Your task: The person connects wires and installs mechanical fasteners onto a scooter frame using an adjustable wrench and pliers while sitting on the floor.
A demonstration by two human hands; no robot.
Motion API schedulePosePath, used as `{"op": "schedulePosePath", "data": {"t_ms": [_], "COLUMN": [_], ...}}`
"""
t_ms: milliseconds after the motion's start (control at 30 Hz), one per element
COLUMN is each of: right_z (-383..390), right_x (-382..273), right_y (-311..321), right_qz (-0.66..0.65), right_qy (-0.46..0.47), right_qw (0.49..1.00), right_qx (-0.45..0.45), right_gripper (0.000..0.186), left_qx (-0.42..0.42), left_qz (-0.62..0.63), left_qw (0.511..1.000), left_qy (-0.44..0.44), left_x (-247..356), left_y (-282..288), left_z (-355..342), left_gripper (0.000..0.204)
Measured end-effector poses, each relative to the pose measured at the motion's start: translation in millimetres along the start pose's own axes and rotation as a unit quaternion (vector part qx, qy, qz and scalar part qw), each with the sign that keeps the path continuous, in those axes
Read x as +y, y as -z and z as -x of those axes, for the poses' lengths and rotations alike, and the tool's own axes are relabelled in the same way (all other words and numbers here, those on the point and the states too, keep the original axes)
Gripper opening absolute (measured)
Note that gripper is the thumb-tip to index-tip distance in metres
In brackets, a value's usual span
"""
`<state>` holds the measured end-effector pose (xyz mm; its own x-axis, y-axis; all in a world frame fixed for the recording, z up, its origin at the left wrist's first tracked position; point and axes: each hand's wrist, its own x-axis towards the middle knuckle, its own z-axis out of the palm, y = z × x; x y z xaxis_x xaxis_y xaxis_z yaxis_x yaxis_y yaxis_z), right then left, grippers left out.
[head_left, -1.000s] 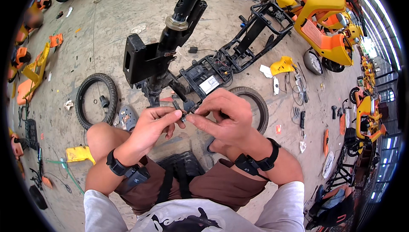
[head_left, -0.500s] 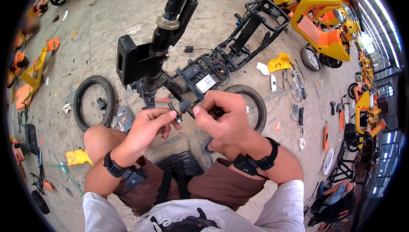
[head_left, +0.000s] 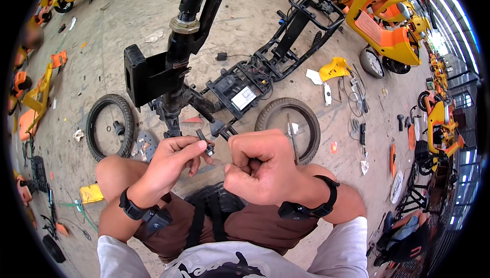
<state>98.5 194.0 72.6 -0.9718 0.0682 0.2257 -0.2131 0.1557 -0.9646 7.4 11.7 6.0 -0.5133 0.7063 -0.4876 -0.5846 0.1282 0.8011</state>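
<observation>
Currently, head view: left hand [head_left: 171, 161] pinches a small dark bolt-like part [head_left: 204, 142] between thumb and fingers, its shank end pointing up and away, its thicker end nearer the body. Long axis slants from upper left to lower right. Right hand [head_left: 261, 168] is curled into a narrow, loose fist, thumb against the bent forefinger (cannot tell whether anything small is inside). From that fist the part lies left and slightly farther from the body, near but not touching; the left hand is the nearer one, being in contact. Black column [head_left: 178, 53] stands beyond both hands, joined to the frame [head_left: 240, 81].

Counts, same view: bolt-like part, one in clear sight. Hands, two. Wrist straps, two: one on the left wrist [head_left: 133, 207], one on the right [head_left: 325, 204]. Tyres near the hands, two: left tyre [head_left: 92, 130] and right tyre [head_left: 261, 117], each lying flat on the floor. Brass-coloured nut [head_left: 184, 25] on the column, one. Grey clog [head_left: 147, 145] beside the left knee, one visible.
</observation>
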Motion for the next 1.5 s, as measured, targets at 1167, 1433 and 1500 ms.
{"op": "schedulePosePath", "data": {"t_ms": [1167,1433,1500], "right_z": [-46.1,31.0,33.7], "right_x": [103.6,84.1,89.1], "right_y": [10.4,-5.8,-6.5], "right_qz": [0.114,-0.055,0.051], "right_qy": [-0.184,-0.116,-0.044], "right_qw": [0.964,0.966,0.966], "right_qx": [0.155,0.226,0.248], "right_gripper": [0.03,0.028,0.032], "left_qx": [0.01,-0.099,-0.067], "left_qz": [0.031,0.06,0.057], "left_qw": [0.999,0.992,0.994], "left_qy": [0.022,0.05,0.061], "left_x": [-43.5,-47.6,-46.3], "left_y": [17.6,-27.5,-35.6], "left_z": [-57.7,-59.4,-50.2], "left_gripper": [0.035,0.013,0.015]}}
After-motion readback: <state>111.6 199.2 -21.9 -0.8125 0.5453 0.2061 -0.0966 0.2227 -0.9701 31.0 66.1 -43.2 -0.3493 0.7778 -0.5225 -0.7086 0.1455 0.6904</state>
